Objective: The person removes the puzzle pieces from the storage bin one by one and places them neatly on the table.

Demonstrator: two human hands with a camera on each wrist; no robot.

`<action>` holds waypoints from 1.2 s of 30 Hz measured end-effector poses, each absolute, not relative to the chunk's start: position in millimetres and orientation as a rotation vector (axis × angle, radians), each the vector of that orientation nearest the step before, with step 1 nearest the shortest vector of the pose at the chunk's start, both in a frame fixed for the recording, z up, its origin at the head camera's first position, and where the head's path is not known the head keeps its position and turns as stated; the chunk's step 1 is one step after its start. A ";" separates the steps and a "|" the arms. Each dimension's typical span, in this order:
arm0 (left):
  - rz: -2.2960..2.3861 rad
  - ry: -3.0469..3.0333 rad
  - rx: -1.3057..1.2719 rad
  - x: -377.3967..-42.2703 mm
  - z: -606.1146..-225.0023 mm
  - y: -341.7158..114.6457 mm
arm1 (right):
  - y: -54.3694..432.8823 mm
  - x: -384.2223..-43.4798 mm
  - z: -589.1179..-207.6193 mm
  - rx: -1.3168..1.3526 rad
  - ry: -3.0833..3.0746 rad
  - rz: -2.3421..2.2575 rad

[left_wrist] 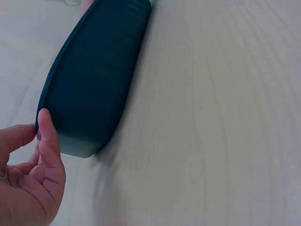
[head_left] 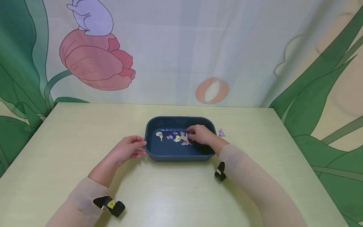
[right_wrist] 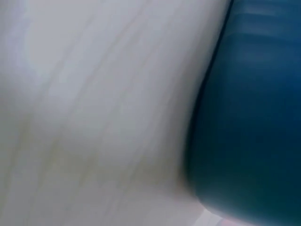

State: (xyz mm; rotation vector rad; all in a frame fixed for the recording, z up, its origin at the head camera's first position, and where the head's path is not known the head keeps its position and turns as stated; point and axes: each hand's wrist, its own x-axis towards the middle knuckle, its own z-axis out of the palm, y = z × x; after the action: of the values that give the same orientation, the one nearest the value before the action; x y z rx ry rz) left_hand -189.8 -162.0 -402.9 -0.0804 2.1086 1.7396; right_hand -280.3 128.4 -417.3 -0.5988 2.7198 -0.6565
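Observation:
A dark blue rectangular basin (head_left: pixel 180 158) stands on the table. My left hand (head_left: pixel 129 148) pinches the rim at its left end; the left wrist view shows thumb and fingers on either side of that rim. Several small, colourful cutout stickers (head_left: pixel 177 138) lie on the basin floor, and one pale piece (head_left: pixel 159 135) is apart from them at the left. Inside the basin at the right, my right hand (head_left: pixel 202 135) has its fingers curled down, a pinkish-purple sticker (head_left: pixel 187 136) between the fingertips. The right wrist view has only the basin's outer wall (right_wrist: pixel 249 117) and the tabletop.
One purple sticker (head_left: pixel 221 132) lies on the pale wooden table (head_left: pixel 175 192) just right of the basin. Behind the table hangs a printed curtain (head_left: pixel 164 56) with flowers and leaves. A black wrist camera (head_left: pixel 110 205) is strapped to each sleeve.

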 end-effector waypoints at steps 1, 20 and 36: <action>1.740 2.106 -0.079 -189.7 -402.7 -162.0 | 128.2 -279.7 -417.4 -0.604 2.732 -0.633; 1.750 2.094 -0.063 -189.0 -403.4 -163.9 | 127.5 -274.6 -411.5 -0.620 2.847 -0.293; 1.739 2.114 -0.067 -188.7 -401.7 -163.1 | 136.6 -268.8 -402.1 -0.709 3.010 -0.079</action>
State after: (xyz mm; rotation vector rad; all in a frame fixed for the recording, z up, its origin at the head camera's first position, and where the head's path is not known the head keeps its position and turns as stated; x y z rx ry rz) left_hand -188.7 -163.1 -401.7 -0.0674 2.1141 1.7390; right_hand -268.8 136.6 -402.1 -0.7095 3.0098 -0.0790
